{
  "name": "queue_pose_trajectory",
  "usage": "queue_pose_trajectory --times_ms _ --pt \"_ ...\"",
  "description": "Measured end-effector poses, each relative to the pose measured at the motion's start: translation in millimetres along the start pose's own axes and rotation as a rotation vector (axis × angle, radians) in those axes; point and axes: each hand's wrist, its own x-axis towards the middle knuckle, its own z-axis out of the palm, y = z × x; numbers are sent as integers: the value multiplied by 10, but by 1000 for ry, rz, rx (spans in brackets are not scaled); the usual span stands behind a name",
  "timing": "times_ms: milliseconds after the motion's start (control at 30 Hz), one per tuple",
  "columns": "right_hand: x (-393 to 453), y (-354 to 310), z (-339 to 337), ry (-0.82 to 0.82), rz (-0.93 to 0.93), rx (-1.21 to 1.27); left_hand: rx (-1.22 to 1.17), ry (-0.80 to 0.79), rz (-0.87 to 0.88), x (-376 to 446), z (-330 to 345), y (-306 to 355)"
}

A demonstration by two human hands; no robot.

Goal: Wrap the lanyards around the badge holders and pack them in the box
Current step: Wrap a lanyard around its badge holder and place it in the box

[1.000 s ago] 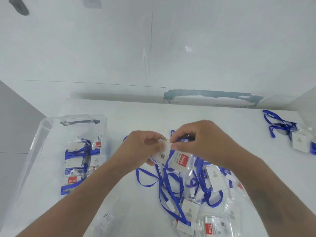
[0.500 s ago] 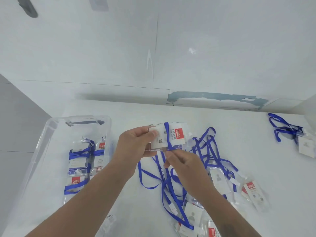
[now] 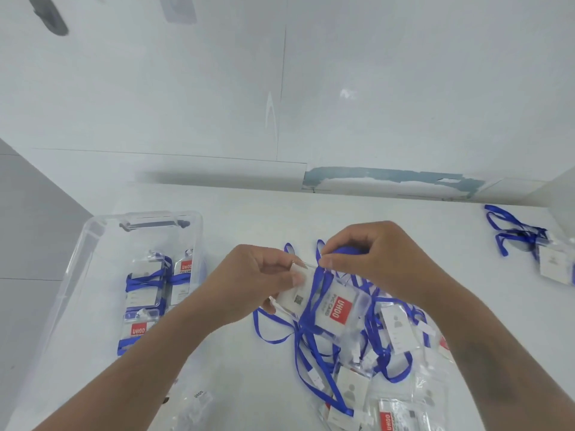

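Note:
My left hand (image 3: 252, 284) grips the left end of a clear badge holder (image 3: 329, 306) with a white card and a red label, held above the table. A blue lanyard (image 3: 319, 284) crosses the holder's face. My right hand (image 3: 370, 262) pinches that lanyard at the holder's top edge. The lanyard's loose part hangs down to the table. At the left stands a clear plastic box (image 3: 93, 253) with several wrapped badge holders (image 3: 146, 284) inside.
A heap of unwrapped badge holders with tangled blue lanyards (image 3: 382, 368) lies below my right hand. Another badge with a blue lanyard (image 3: 535, 247) lies at the far right. An empty clear sleeve (image 3: 196, 402) lies near the table's front. A white wall rises behind the table.
My right hand has come up from below the holder to its top edge, carrying the lanyard around it. The holder has tilted down to the right.

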Motion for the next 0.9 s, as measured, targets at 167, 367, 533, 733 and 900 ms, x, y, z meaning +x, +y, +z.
queue_pose_trajectory --times_ms 167,367,533,733,900 --pt "47 288 249 134 190 452 -389 -20 -29 -19 -28 5" --pt "-311 282 872 60 180 83 -470 384 -118 166 10 -75" --pt "-371 103 678 -10 -24 -514 -2 419 -31 161 8 -233" --pt "-234 -77 122 -88 -25 -164 73 -18 -32 -5 -45 -199" --pt "-53 47 115 -199 64 327 -188 -202 -48 -60 -168 -102"
